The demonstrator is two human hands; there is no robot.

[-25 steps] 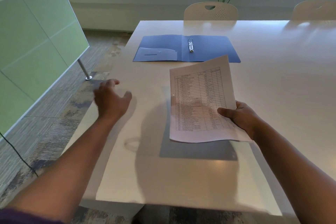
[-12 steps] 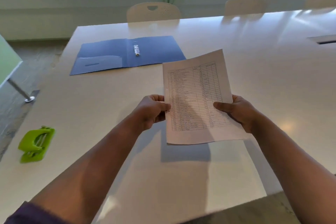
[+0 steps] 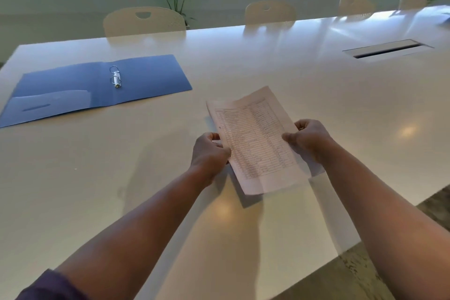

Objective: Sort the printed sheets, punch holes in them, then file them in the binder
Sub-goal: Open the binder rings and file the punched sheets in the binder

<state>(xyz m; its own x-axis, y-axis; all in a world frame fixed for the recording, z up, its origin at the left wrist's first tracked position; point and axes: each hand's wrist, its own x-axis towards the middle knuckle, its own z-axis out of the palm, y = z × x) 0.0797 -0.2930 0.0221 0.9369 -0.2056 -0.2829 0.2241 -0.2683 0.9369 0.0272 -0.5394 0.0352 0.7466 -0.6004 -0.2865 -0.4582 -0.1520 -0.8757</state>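
White table (image 3: 316, 95), binder (image 3: 73, 90) open at ten o'clock; your left hand (image 3: 209, 153) has joined your right hand (image 3: 309, 139), both now pinching the sheets (image 3: 258, 143), ready for filing.

I am counting one blue binder (image 3: 97, 87) lying open, one set of printed sheets (image 3: 255, 139), two hands, left (image 3: 209, 153) and right (image 3: 309, 139), four chairs showing behind the table (image 3: 73, 190), and two potted plants sitting by the window.
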